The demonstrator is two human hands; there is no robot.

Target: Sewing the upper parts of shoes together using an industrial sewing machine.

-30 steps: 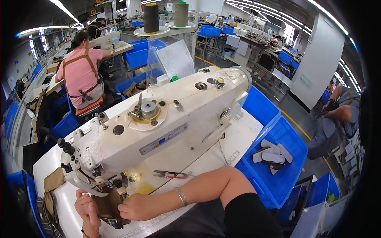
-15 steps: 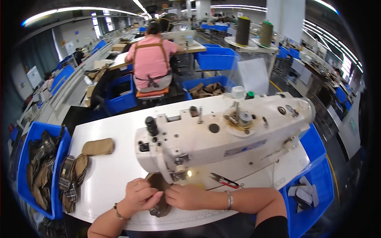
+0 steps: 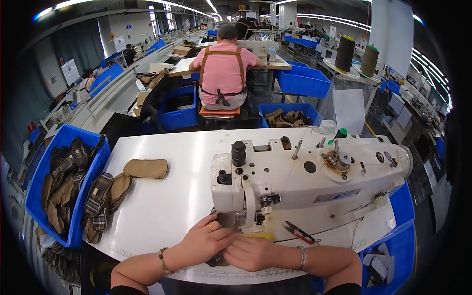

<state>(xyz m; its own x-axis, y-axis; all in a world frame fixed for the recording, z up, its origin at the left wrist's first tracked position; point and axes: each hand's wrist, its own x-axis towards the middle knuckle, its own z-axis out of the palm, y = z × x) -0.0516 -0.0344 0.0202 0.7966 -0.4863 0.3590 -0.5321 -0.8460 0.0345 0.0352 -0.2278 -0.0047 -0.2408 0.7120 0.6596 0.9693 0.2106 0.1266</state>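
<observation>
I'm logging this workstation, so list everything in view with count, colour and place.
Table: one, white, foreground.
Sewing machine: one, white, table's right half.
Fabric piece: one, brown, near the machine's needle end.
Snips: one, red and black, beside the machine.
Flat piece: one, tan, table's left.
Stacked pieces: several, brown and plaid, table's left edge.
Left bin: one, blue, left of the table.
Right bins: at least two, blue, right.
Thread cones: two, dark brown and olive, upper right.
Paper sheet: one, white, behind the machine.
Co-worker: one nearby, pink top, beyond the table.
Background: too distant to count.
Left hand: one, gold ring, at the fabric piece.
Right hand: one, beside the left hand.
</observation>
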